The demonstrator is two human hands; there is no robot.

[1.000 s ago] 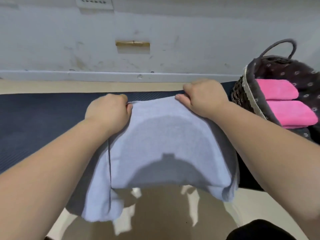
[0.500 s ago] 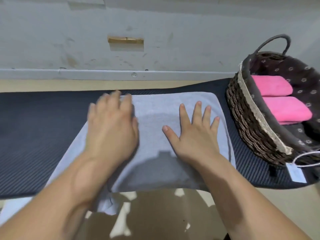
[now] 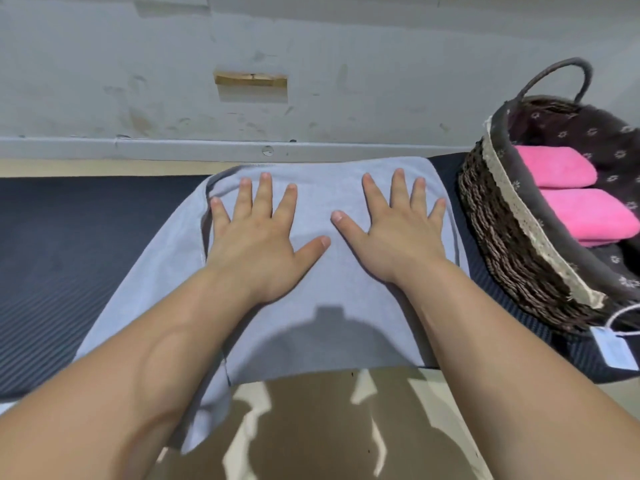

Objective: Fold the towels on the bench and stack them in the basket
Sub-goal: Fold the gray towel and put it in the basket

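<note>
A pale grey-blue towel (image 3: pixel 322 306) lies folded over on the dark ribbed bench mat (image 3: pixel 52 258), its lower layer sticking out to the left and hanging over the front edge. My left hand (image 3: pixel 258 237) and my right hand (image 3: pixel 394 237) both rest flat on its top layer, fingers spread, holding nothing. To the right stands a dark wicker basket (image 3: pixel 502 237) with a patterned liner. Inside it lie two folded pink towels (image 3: pixel 585 216), one behind the other.
A grey wall with a ledge (image 3: pixel 173 147) runs close behind the bench. The basket has a loop handle (image 3: pixel 554 74) and a white tag (image 3: pixel 613 348) on a string at its front. Tan floor (image 3: pixel 311 427) shows below the bench edge.
My hands let go of the towel's far edge after bringing it over. They now lie flat and have slid forward and apart across the top layer.
</note>
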